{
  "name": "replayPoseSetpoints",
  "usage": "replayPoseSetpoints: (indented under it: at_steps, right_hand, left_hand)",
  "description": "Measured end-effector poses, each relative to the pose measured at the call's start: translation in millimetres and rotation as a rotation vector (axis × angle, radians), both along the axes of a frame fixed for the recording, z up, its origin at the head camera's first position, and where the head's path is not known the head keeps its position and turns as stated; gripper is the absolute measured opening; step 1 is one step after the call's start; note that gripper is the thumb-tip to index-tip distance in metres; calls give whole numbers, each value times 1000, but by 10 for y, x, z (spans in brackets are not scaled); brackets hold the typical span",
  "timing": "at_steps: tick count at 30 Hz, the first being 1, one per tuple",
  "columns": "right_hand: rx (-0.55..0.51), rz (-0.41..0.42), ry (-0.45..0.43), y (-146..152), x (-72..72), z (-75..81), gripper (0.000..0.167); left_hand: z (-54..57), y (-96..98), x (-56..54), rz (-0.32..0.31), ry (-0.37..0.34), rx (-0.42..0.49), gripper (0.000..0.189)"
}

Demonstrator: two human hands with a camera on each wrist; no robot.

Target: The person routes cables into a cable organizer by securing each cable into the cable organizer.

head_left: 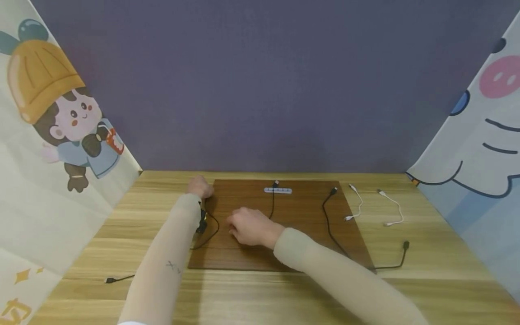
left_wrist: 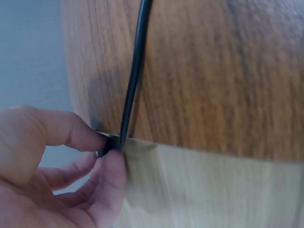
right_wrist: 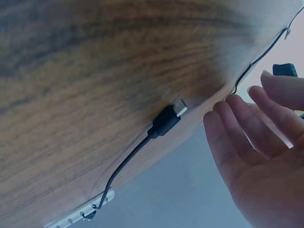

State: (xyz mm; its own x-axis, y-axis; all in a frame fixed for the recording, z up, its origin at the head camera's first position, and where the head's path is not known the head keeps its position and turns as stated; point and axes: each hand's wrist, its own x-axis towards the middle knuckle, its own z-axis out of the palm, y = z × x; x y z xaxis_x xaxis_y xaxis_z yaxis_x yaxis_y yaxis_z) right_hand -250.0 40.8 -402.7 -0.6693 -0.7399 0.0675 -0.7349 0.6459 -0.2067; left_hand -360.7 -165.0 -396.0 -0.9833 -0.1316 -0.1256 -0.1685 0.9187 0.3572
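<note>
My left hand (head_left: 199, 187) is at the far left corner of the brown board (head_left: 300, 243). In the left wrist view its thumb and fingers pinch the black end of a black cable (left_wrist: 135, 61) beside the board's edge. That cable curves over the board's left side in the head view. My right hand (head_left: 249, 226) hovers above the board with its fingers relaxed and holds nothing. Near it in the right wrist view lies a black plug (right_wrist: 167, 119) with a metal tip. Its cord leads to a white slotted cable clip (head_left: 278, 191) at the board's far edge.
Another black cable (head_left: 327, 221) crosses the board's right side, and a black plug (head_left: 406, 245) lies on the table beyond it. Two short white cables (head_left: 359, 203) lie right of the board. At the left, a black plug (head_left: 110, 280) rests on the wooden table (head_left: 231, 295).
</note>
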Motion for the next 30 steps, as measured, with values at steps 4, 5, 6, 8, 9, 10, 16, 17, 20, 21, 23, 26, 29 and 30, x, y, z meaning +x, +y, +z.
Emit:
replayPoseSetpoints:
  at_steps: [4,5,6,8,9,10,16,17,20,21,23,26,29,30]
  right_hand:
    - [-4,-9,-2,-9,12,1,8]
    - [-7,-11,0,-15,15,1,8]
    - [-9,-13,1,-22,19,5,9]
    - [-14,-14,4,-39,25,9,7]
    - [-17,-14,2,-48,28,9,7]
    - [-21,-13,-3,-58,27,8,6]
    - [-98,-29,-119,-93,-15,-19,12]
    - [-118,-40,-148,-93,-27,-25,13]
    - [-170,-79,-224,-93,-60,-38,16]
    - [-185,-92,-244,-95,-70,-39,16]
    - [-222,-119,-271,-102,-86,-42,20]
    - [-287,-170,-284,-119,-118,-56,30]
    - [-372,-235,-312,-137,-159,-85,36]
    - [-401,-254,-326,-140,-176,-97,38]
  left_hand:
    - [-9,-24,21,-10,-1,1,44]
    - [-7,-26,30,-10,-1,0,44]
    - [-2,-26,42,-8,-4,7,44]
    - [16,-16,70,0,-15,44,42]
    - [30,-7,86,1,-16,63,40]
    - [46,6,101,0,-17,76,37]
    - [150,122,168,-46,14,120,6]
    - [165,141,171,-57,17,131,8]
    - [198,189,173,-77,5,177,21]
    - [210,202,178,-83,1,198,24]
    - [229,226,191,-96,1,237,28]
    - [257,253,231,-117,15,289,28]
    - [277,273,288,-125,31,364,19]
    - [286,278,313,-126,31,386,17]
